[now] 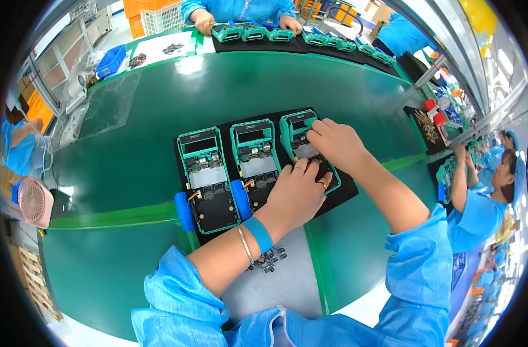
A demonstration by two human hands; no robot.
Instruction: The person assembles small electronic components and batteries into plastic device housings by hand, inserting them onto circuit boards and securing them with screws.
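Three green-framed black device housings lie side by side on a dark mat (346, 194). Over the rightmost housing (293, 120), my right hand (336, 146) grips the upper right side with bent fingers. My left hand (294, 194) is closed over the lower part of that same housing, its fingers curled; what lies beneath the fingertips is hidden. The middle housing (257, 168) and the left housing (209, 173) show small circuit parts, a pale panel and short coloured wires. A blue cylinder (184, 211) sits at the left housing's side, another blue cylinder (241, 199) beside the middle one.
Small black parts (268, 261) lie on a grey sheet (246, 295) near me. Across the green table (160, 104), a co-worker's hands touch a row of similar housings (253, 33). A pink fan (35, 201) stands left; a parts tray (427, 128) lies right; a blue bin (110, 61) is far left.
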